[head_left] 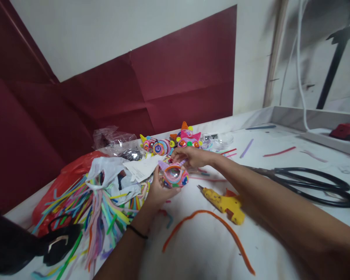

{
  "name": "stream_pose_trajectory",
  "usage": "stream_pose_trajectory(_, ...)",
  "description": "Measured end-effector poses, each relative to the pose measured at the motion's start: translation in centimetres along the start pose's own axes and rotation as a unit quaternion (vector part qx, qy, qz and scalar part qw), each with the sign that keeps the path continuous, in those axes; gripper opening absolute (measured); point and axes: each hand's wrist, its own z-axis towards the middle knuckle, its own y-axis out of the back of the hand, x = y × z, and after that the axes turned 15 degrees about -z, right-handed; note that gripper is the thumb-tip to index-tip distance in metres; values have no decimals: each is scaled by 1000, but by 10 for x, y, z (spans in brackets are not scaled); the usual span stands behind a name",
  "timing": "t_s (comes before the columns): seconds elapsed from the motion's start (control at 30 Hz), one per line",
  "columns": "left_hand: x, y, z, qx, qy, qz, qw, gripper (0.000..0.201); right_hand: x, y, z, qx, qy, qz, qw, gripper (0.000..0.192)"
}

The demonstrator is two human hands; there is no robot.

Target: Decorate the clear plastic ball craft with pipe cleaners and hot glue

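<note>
My left hand (160, 191) grips a round craft piece (175, 175) wound from pink and multicoloured pipe cleaners. It has a clear domed window with an orange rim and purple points on top, and the thumb presses along its lower edge. Just above and behind it is my right hand (192, 156), its fingers curled downward at the piece's top; what they pinch, if anything, is hidden. Finished-looking pipe-cleaner pieces (162, 147) with coloured ears stand close behind both hands. A yellow glue gun (224, 201) lies beneath my right forearm, nozzle pointing toward the craft piece.
Bundled pipe cleaners (100, 221) spill from a white plastic bag (103, 171) at left, beside a red bag (76, 171). Large black-handled scissors (312, 184) lie at right. An orange pipe cleaner (205, 212) curves across the front. Clear domes (224, 140) sit at the back.
</note>
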Motion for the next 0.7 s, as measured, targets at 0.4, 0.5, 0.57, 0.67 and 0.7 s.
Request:
stream_pose_trajectory(0.4,7,6,4,22,6,-43,999,141,-6,-1,-3,-5,-21,40,999,43)
stream_pose_trajectory(0.5,7,5,3,33,7,-51,998,139,-7,0,-4,-6,-27,44,999,44)
stream_pose_trajectory(0.57,6,5,3,27,9,-44,999,135,-6,0,-4,-6,-29,45,999,43)
stream_pose_trajectory(0.67,3,6,1,6,27,-34,999,124,-3,0,-5,1,-32,43,999,43)
stream_pose_trajectory(0.7,1,6,0,3,33,-36,999,120,-2,0,-5,4,-32,41,999,43)
